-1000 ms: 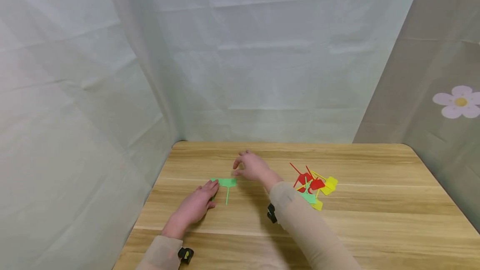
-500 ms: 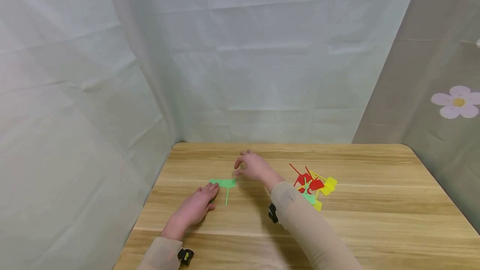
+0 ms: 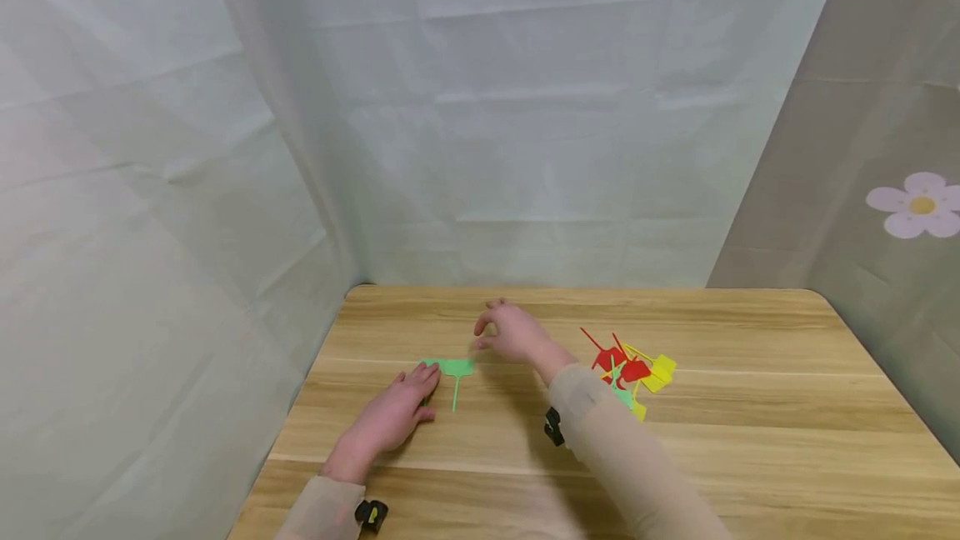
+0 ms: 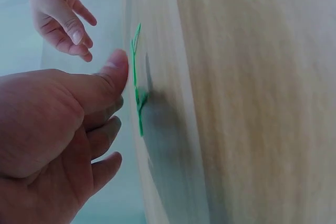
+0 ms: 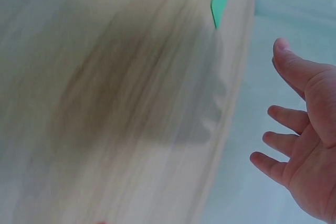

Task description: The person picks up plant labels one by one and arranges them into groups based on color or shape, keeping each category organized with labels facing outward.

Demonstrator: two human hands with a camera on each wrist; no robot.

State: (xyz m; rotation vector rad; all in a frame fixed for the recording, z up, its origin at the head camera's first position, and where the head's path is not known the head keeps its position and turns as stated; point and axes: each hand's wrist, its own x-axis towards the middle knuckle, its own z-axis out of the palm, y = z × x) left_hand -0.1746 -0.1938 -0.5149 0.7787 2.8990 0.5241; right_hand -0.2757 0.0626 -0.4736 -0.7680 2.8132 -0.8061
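Observation:
Two flat green plastic tags with thin stems lie side by side on the wooden table, left of its middle. The right-hand green tag (image 3: 458, 367) shows its T shape, its stem toward the person. My left hand (image 3: 390, 413) overlaps the other tag, fingers extended and fingertips at its head; in the left wrist view its thumb comes close to the green tags (image 4: 134, 69). Just right of the tags, my right hand (image 3: 516, 334) hovers over the table, its fingers loosely spread with nothing between them, as the right wrist view confirms at the right hand (image 5: 315, 124).
A loose pile of similar tags lies right of the right forearm: red tags (image 3: 636, 371), yellow tags (image 3: 660, 371) and a green tag (image 3: 624, 396) partly behind the sleeve. Pale cloth (image 3: 525, 148) hangs behind and left of the table (image 3: 750, 457).
My right hand has drawn slightly to the right, away from the edge of the green tag. The left hand stays almost where it was, fingers on the tags.

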